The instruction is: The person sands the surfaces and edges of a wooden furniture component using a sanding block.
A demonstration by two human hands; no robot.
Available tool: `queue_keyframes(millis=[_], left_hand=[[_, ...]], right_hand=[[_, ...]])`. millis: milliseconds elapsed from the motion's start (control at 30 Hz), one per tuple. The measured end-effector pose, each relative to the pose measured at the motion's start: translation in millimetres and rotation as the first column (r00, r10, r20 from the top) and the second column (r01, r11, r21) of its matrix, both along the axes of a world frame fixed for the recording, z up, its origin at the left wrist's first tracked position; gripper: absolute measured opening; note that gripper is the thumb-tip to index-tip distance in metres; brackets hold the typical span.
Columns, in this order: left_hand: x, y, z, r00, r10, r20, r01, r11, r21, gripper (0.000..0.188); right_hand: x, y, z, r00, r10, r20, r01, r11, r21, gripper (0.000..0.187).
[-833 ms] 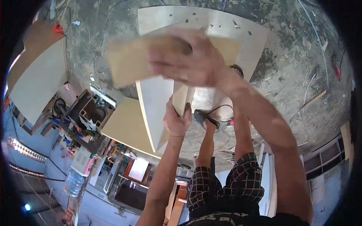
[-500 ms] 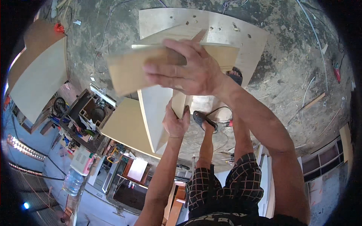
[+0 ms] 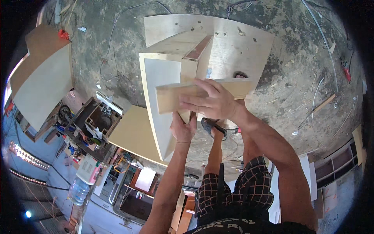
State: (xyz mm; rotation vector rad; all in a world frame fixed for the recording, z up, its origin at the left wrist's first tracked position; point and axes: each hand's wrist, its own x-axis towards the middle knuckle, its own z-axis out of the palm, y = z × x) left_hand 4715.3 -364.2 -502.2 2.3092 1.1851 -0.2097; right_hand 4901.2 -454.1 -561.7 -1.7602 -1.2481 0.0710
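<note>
My right hand [image 3: 216, 99] grips a long pale wooden board [image 3: 167, 95], its fingers spread over the face and the board lying crosswise. Below it, my left hand [image 3: 183, 128] is closed around a narrow wooden strip [image 3: 187, 116], mostly covered by the board and fingers. Behind both stands a box-like wooden carcass [image 3: 161, 68] with a white inner panel and pale edges. A reddish-brown strip [image 3: 198, 47] runs along one of its upper edges. Whether the board touches the carcass I cannot tell.
A large pale sheet [image 3: 237, 43] with small scraps lies beyond the carcass. A yellowish panel [image 3: 134, 130] and a cluttered tool bench [image 3: 91, 121] are at the left. Cables and wood offcuts [image 3: 325, 103] litter the concrete floor at the right. My sandalled foot [image 3: 214, 126] stands below my hands.
My right hand has brought the board down and to the right, nearer my left hand, uncovering the top of the carcass. The left hand has stayed nearly in place.
</note>
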Motion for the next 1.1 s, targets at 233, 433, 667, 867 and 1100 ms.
queue_keyframes(millis=[233,433,667,867,1100], left_hand=[[5.9,-4.7,-3.7,0.996,0.084,-0.002,-0.084,0.996,0.024,0.061],[4.7,-2.9,-2.3,0.996,0.07,0.048,-0.071,0.997,0.027,0.058],[5.6,0.1,-0.5,0.994,0.052,0.096,-0.054,0.999,0.01,0.056],[11.3,-6.4,-4.1,0.994,0.038,0.098,-0.037,0.999,-0.003,0.055],[8.7,2.1,2.2,0.998,0.054,0.023,-0.054,0.999,0.006,0.058]], right_hand=[[154.6,79.5,37.7,0.941,-0.3,0.157,0.275,0.947,0.165,0.025],[154.5,10.3,25.3,0.812,-0.171,-0.558,0.178,0.983,-0.042,0.036],[80.4,-34.1,34.3,0.502,-0.112,-0.857,-0.029,0.989,-0.146,0.042],[135.4,46.4,-10.2,0.672,-0.022,-0.74,-0.239,0.939,-0.246,0.044],[100.1,-4.4,11.9,0.665,-0.03,-0.746,-0.059,0.994,-0.092,0.043]])
